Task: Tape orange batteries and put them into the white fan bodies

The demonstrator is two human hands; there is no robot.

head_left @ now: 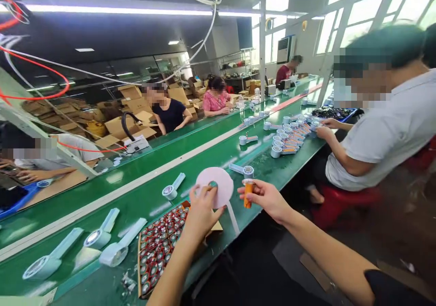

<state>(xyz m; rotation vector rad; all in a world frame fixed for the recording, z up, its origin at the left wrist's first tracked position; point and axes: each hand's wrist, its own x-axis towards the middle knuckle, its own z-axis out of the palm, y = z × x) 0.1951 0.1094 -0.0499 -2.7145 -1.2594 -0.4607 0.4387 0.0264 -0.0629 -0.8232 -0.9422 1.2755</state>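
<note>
1. The orange cylinder [248, 199] is in the right hand [270, 200], long axis near upright; that grip is narrowed to its width, thumb and fingers pinching it (something pale sits on top).
2. Left of it, apart, is the pale disc [224, 184]; the left hand [203, 206] touches it, fingertips at its hole, thumb spread, firmness hard to tell.
3. The box [139, 263] of red-ringed cells rests on the counter [100, 288].

Workers [215, 101] lining a conveyor [143, 197] mark a factory.
</note>
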